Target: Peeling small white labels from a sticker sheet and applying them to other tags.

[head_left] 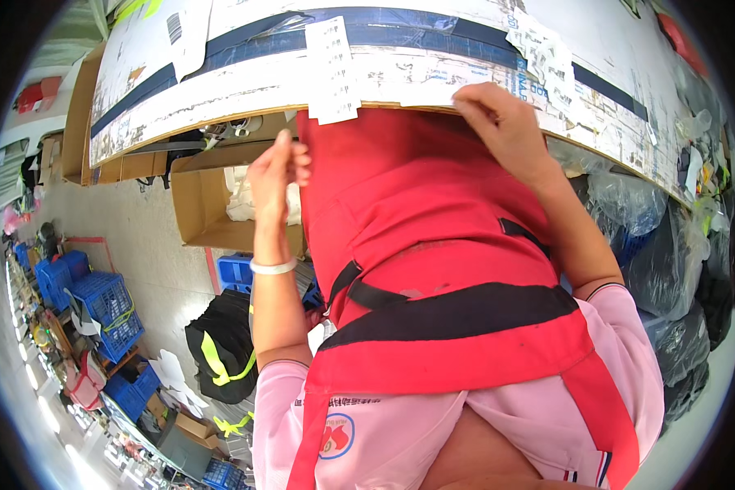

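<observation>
My right hand (505,129) is at the front edge of the white-covered table (253,90), thumb and fingers drawn together. A narrow white strip (429,95) lies along the edge by its fingertips; whether they pinch it I cannot tell. My left hand (279,173) is raised just below the edge, left of the red apron (416,180). Its fingers are curled and slightly blurred, and anything in them is hidden. Between the hands, a strip of white labels (332,69) hangs over the table edge. More white label sheets (545,65) lie beyond my right hand.
Dark blue tape (245,51) crosses the tabletop. Below it at left is an open cardboard box (200,208) with pale contents. Clear and dark plastic bags (665,261) crowd the right side. Blue crates (110,314) and a black bag (220,347) stand on the floor at left.
</observation>
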